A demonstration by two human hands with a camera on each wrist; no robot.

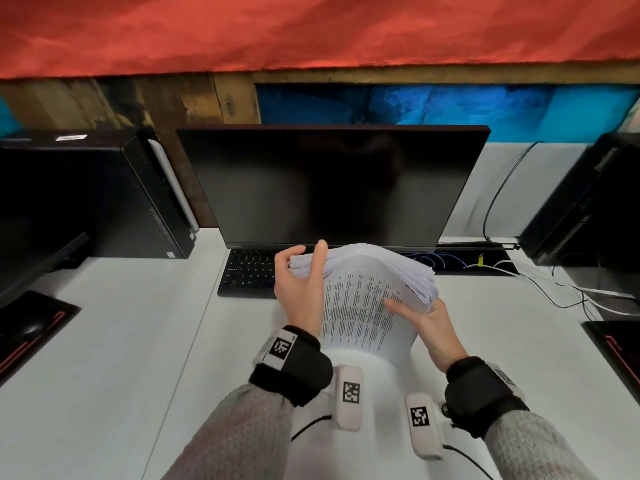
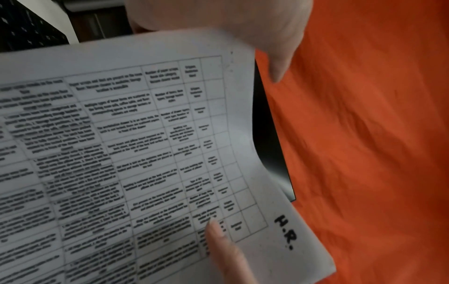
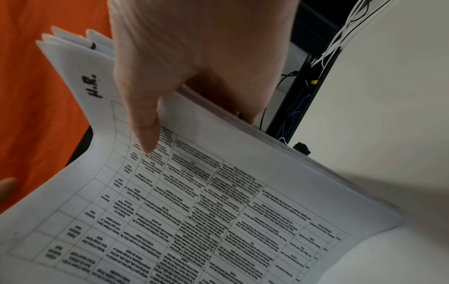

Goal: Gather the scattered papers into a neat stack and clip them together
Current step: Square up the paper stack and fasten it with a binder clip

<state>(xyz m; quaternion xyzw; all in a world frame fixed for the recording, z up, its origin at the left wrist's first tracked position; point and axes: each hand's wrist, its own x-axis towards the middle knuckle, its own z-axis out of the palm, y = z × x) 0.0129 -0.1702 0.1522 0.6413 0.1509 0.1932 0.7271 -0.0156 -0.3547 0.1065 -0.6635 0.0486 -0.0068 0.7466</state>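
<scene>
A thick stack of printed papers [image 1: 360,299] with a table on the top sheet is held above the white desk [image 1: 121,358], in front of the monitor. My left hand [image 1: 306,261] rests against the stack's left edge, index finger straight up. My right hand [image 1: 412,306] grips the right edge, thumb on the top page and fingers underneath. The left wrist view shows the top sheet [image 2: 145,153], marked "H.R.", curling under my left hand [image 2: 243,25]. In the right wrist view my right hand [image 3: 194,73] pinches the papers [image 3: 218,201], whose far corners fan out unevenly. No clip is in view.
A dark monitor [image 1: 329,185] and black keyboard [image 1: 247,271] stand right behind the papers. Computer towers sit at left [image 1: 145,195] and right [image 1: 588,202]. Loose cables [image 1: 554,282] trail at the right. Black mouse pads lie at the left edge [image 1: 31,320] and right edge [image 1: 616,341].
</scene>
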